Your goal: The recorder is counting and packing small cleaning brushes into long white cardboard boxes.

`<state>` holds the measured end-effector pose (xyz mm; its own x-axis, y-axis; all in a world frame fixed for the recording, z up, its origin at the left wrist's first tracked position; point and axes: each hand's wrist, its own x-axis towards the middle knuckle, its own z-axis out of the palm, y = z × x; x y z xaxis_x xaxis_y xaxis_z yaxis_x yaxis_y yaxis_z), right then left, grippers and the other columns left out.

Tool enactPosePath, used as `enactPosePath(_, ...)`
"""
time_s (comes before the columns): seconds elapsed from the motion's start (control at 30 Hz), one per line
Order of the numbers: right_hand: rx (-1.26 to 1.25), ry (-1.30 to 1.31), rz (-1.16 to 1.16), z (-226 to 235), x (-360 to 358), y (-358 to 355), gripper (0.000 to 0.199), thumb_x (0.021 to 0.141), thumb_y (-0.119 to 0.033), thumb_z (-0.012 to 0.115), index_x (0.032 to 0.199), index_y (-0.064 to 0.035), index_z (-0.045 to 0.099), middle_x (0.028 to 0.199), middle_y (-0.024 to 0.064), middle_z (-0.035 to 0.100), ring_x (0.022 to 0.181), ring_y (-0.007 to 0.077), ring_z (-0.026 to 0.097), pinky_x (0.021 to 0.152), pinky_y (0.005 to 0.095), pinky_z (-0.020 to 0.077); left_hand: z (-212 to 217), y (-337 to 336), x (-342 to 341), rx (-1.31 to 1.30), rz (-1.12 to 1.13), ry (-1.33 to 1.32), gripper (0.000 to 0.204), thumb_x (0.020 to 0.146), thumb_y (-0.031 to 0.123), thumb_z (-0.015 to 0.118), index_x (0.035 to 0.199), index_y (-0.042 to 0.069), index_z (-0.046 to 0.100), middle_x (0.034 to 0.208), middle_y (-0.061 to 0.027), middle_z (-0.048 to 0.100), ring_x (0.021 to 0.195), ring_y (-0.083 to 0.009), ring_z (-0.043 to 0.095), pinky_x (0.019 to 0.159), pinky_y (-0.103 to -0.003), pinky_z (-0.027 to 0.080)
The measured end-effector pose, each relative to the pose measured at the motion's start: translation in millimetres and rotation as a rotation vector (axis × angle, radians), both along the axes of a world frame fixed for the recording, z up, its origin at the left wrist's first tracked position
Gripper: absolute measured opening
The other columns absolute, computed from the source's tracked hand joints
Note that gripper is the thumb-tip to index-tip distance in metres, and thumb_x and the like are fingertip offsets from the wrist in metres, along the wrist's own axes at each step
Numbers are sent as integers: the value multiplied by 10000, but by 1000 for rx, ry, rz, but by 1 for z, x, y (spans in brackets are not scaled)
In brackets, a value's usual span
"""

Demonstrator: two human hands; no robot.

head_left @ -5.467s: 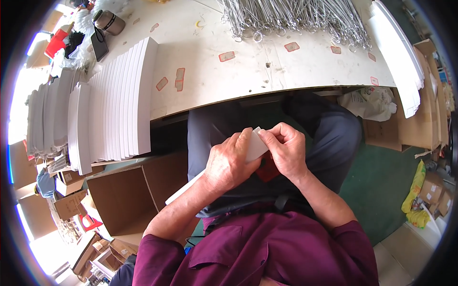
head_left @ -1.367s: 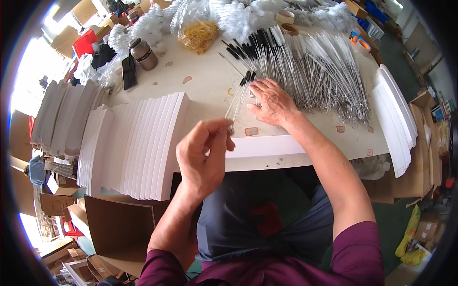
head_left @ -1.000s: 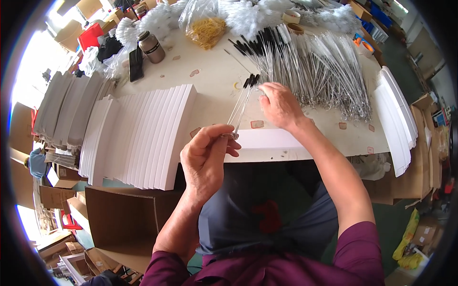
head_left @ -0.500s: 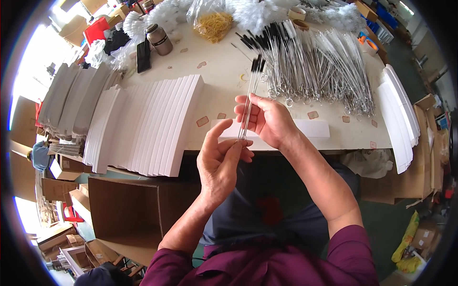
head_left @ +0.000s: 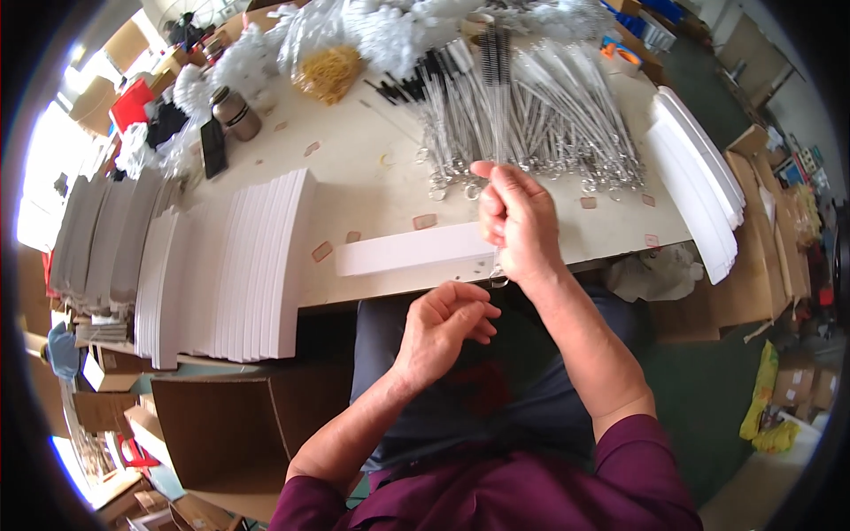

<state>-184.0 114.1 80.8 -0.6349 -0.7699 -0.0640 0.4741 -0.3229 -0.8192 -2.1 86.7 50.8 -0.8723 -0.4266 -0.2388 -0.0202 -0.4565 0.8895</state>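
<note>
My right hand is closed around the thin wire handles of a few black-bristled tube brushes. They stand roughly upright, bristles pointing to the far side, and a ring end shows below my fist. How many brushes there are I cannot tell. Just off the table's front edge, my left hand has loosely curled fingers with nothing visible in them, a little apart from the ring. Between my hands and the brush pile lies a long white box along the table edge.
White long boxes stand in a row at left, and more white strips lie at right. Farther back are a bag of yellow rubber bands, a metal flask and a dark phone. An open carton sits below left.
My right hand has lifted the brushes away from my left hand, toward the pile. My left hand has let go of the lower ends and moved down. The view has shifted too.
</note>
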Motion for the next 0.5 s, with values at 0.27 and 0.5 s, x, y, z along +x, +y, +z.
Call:
enactPosePath(0.27,285,157,-339,-43,-130,95,246,1082,-233,559,1150,-19,660,690,-71,441,491,12,316,409,209,238,31,-23,-43,-474,-140,-60,151,991,45,615,1089,-66,646,929,-123,740,802,-131,700,744,-275,577)
enactPosePath(0.5,361,281,-346,-82,-150,117,270,1096,-256,535,1061,-15,652,627,-103,335,493,4,275,423,216,222,14,-92,-146,-1104,-45,-144,175,932,121,665,984,-36,724,764,-108,728,657,-128,697,636,-287,567)
